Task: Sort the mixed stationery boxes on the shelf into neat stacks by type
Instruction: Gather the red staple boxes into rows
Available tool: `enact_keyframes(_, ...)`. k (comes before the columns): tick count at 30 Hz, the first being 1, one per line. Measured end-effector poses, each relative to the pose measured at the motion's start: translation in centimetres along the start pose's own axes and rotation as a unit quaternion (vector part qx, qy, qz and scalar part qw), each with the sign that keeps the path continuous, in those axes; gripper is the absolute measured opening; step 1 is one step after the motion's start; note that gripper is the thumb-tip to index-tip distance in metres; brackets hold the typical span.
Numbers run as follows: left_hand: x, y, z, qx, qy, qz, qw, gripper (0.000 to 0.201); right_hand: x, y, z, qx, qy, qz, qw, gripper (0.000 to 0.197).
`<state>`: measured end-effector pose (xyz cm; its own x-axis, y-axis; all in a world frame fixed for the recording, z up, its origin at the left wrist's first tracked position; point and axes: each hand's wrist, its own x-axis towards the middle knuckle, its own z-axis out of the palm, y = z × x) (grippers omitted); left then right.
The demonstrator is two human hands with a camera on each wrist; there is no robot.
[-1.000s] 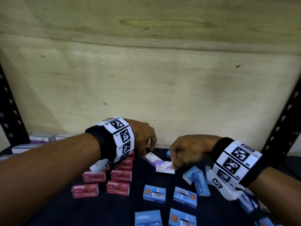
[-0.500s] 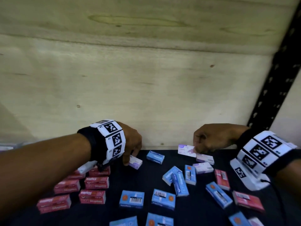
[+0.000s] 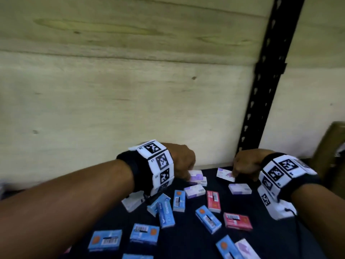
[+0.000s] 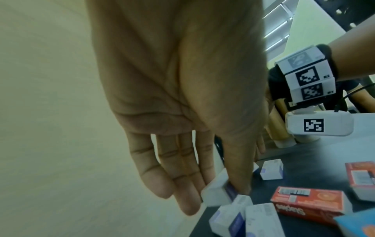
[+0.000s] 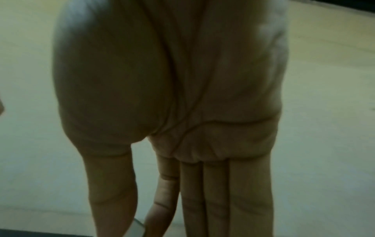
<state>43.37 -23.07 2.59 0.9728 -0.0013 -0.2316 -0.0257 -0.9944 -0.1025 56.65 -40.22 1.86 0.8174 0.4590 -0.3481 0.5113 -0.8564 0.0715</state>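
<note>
Right hand (image 3: 246,163) | pinches purple box (image 3: 225,174); fingertips blurred, seemingly

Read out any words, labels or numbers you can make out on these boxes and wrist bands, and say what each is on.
"Staples", seen upside down: on the side of the red box in the left wrist view.
Barcodes on the blue boxes: digits too small to read.
Purple-and-white boxes: print blurred.
Wrist band markers: square codes; the small characters beside them are unreadable.

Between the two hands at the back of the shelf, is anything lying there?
In the head view, no box lies between the left hand and right hand; only bare dark shelf separates the white-and-purple boxes they pinch.
</note>
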Motion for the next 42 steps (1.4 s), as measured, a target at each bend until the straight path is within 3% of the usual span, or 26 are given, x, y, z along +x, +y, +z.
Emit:
enact_keyframes(5,3.9,2.3,0.5,0.009,0.039,-0.003,0.999,0.042,0.9,2.0,0.8,0.057,-0.005,0.006,0.998,0.024)
enact_keyframes(10,6.6,3.8,1.1,0.006,0.049,-0.002,0.999,0.039,1.5,3.5,1.5,0.164,-0.026,0.011,0.986,0.03)
enact_keyframes(15,8.3,4.6,2.2,0.008,0.064,-0.02,0.998,0.034,1.5,4.1,1.8,0.196,-0.024,-0.004,0.98,0.029)
enact_keyframes(23,7.0,5.0,2.1,0.003,0.044,-0.038,0.998,0.044,1.7,4.1,1.9,0.192,-0.018,-0.009,0.981,0.028)
enact_keyframes(29,3.7,6.8,2.1,0.002,-0.047,-0.044,0.998,0.052,0.9,3.8,2.3,0.13,0.008,-0.022,0.991,0.035)
enact_keyframes(34,2.6,7.4,2.4,-0.042,-0.027,-0.048,0.998,0.05,-1.8,3.0,2.4,0.048,0.031,-0.049,0.997,0.035)
enact_keyframes(36,2.2,7.6,2.5,-0.055,0.003,-0.041,0.998,0.035,-2.9,2.9,2.4,0.034,0.012,-0.072,0.997,0.025)
enact_keyframes(38,1.7,7.7,2.6,-0.069,0.025,-0.04,0.997,0.027,-4.0,2.9,2.8,0.075,-0.051,-0.087,0.992,0.019)
enact_keyframes(42,0.8,7.3,2.1,-0.117,0.012,-0.049,0.992,0.028,-5.1,2.5,3.9,0.114,-0.143,-0.097,0.978,0.04)
